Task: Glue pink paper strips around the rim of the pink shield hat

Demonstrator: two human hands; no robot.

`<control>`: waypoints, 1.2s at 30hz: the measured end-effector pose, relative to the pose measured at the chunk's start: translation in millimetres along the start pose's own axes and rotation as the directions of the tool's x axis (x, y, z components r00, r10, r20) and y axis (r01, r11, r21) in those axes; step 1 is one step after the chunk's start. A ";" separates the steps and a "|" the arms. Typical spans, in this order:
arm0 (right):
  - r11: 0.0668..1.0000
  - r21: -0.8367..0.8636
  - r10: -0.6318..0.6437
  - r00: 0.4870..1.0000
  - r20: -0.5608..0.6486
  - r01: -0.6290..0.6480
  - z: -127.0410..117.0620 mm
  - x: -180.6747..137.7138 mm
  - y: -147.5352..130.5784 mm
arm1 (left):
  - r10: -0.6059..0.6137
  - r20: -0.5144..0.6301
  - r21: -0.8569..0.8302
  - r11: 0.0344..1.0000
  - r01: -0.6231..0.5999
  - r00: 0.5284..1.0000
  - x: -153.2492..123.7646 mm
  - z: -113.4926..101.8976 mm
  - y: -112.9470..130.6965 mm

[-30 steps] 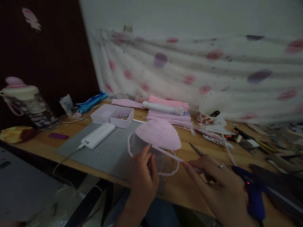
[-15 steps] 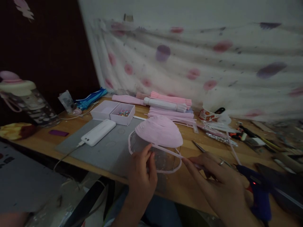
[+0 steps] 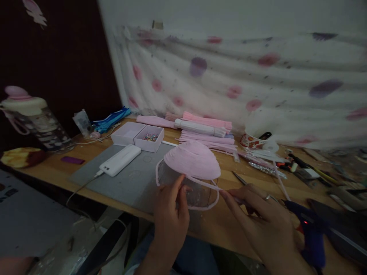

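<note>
A pink shell-shaped craft piece (image 3: 191,158) stands at the table's front, its upper part covered in rows of fuzzy pink strip. Below that, the see-through lower part (image 3: 197,193) is edged by a pink rim. My left hand (image 3: 172,214) grips it from the front, index fingertip at the lower edge of the covered part and thumb just below. From that fingertip a pink pipe cleaner (image 3: 204,183) runs right to my right hand (image 3: 260,214), which pinches it between thumb and index finger. The right hand's other fingers are curled and partly hidden.
A blue glue gun (image 3: 308,229) with a red light lies by my right hand. Tweezers (image 3: 239,178) rest behind that hand. On the grey mat (image 3: 114,194) are a white power bank (image 3: 120,160) and a box of beads (image 3: 149,143). Pipe cleaner bundles (image 3: 200,128) lie behind.
The view has shifted slightly. My left thumb has shifted a little against the piece; the pipe cleaner stays stretched between both hands, sagging slightly more.
</note>
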State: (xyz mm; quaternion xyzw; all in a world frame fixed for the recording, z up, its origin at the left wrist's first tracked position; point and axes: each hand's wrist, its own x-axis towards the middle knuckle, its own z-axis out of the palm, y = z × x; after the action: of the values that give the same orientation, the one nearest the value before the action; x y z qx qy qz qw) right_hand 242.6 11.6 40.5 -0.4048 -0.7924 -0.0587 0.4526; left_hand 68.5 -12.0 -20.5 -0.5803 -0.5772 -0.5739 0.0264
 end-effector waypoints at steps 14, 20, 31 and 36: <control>0.997 0.037 0.070 0.995 0.068 -0.072 11.2 2.3 8.8 | -0.448 0.211 -0.307 0.813 0.494 0.869 5.6 -6.6 5.8; 0.995 0.057 0.076 0.991 0.108 -0.082 17.1 1.9 15.2 | -0.526 0.287 -0.382 0.704 0.599 0.801 8.0 -7.4 5.7; 0.980 0.103 0.146 0.970 0.194 -0.168 12.9 2.5 24.8 | -0.531 0.408 -0.454 0.588 0.669 0.743 7.9 -1.5 1.2; 0.979 0.101 0.150 0.958 0.245 -0.180 10.6 2.0 26.5 | -0.540 0.401 -0.458 0.581 0.673 0.739 7.6 -1.5 5.3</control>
State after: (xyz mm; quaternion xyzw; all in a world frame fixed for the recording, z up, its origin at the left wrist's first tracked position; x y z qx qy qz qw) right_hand 253.3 35.2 28.6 -0.4453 -0.8061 0.0764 0.3823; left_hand 68.7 -9.9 -11.4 -0.3845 -0.5382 -0.6262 -0.4128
